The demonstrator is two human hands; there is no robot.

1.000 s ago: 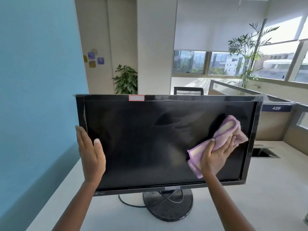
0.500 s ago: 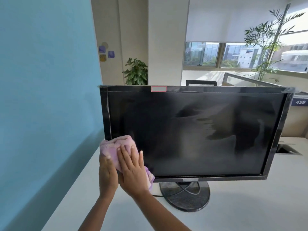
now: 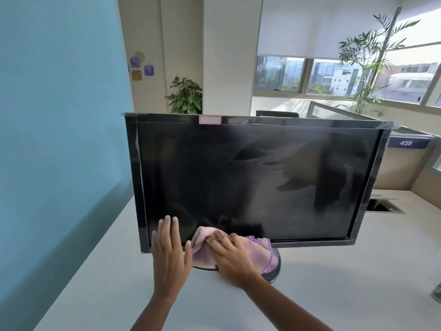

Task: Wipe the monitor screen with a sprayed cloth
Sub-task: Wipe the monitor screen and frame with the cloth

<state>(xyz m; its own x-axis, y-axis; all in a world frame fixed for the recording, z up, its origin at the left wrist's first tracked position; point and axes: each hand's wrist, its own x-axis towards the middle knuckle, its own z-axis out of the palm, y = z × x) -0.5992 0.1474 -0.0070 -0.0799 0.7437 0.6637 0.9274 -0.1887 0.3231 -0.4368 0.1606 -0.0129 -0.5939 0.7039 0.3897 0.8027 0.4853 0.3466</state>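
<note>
Head view: the left hand (image 3: 170, 256) lies flat, fingers straight, on the bottom left corner of the monitor (image 3: 298, 122), likely to stop it wobbling. The right hand (image 3: 232, 255) holds the pink cloth (image 3: 261, 252) in bent fingers, low on the screen (image 3: 238, 175), above the bench (image 3: 346, 283).

Both forearms reach forward. Left hand (image 3: 170, 255) flat, fingers straight, pointing up. Right hand (image 3: 232, 255) angled left, fingers curled on pink cloth (image 3: 262, 252).

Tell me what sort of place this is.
Probably an open-plan office: a monitor on a white desk, a partition plate numbered 439, and an office chair behind the monitor.
</note>
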